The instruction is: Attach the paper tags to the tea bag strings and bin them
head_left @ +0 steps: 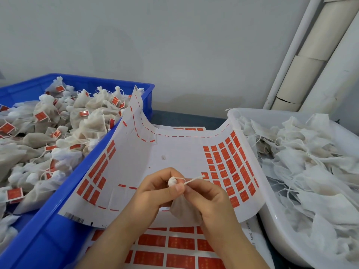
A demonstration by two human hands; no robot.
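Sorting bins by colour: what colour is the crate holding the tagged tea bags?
The crate is blue; head view shows it best.

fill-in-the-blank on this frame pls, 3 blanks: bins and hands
1. The tagged tea bags fill the ____ crate.
2. The untagged bags lie in the white tub on the person's ____ side.
3. The right hand pinches the ____ of the held tea bag; the left hand grips its knotted top.
Missing: blue; right; string.
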